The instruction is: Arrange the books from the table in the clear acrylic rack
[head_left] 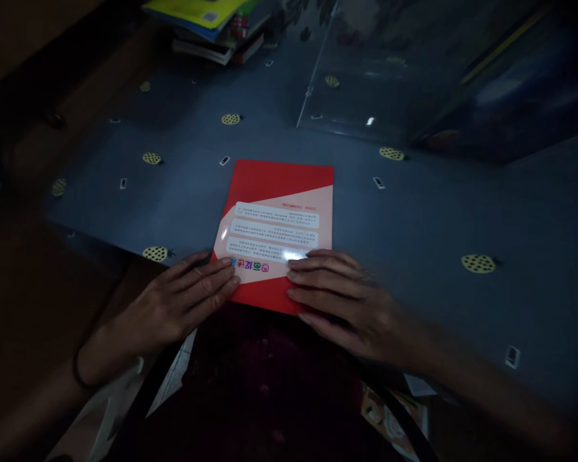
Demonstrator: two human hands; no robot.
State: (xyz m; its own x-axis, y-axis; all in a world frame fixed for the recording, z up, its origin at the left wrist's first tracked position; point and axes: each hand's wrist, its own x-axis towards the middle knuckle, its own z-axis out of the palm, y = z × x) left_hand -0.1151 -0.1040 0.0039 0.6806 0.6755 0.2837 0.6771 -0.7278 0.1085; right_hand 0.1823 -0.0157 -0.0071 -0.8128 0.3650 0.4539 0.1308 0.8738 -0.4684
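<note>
A red and pale-pink booklet [279,186] with upside-down print, white text panels and coloured characters lies at the near edge of the table. The fingertips of my left hand [183,298] rest on its lower left part, fingers stretched out; the thumb is hidden. On the lower right part lies my right hand [347,295], its fingers extended and slightly apart across the cover. Light glints off the glossy cover near the right fingertips. A dark band circles my left wrist.
The grey-blue tablecloth [192,205] carries a pineapple pattern. Stacked books [212,32] stand at the far left. A clear plastic sheet or case [356,109] stands at the back right. Below the table edge a pale chair part [101,417] and a printed picture item [390,417] show dimly.
</note>
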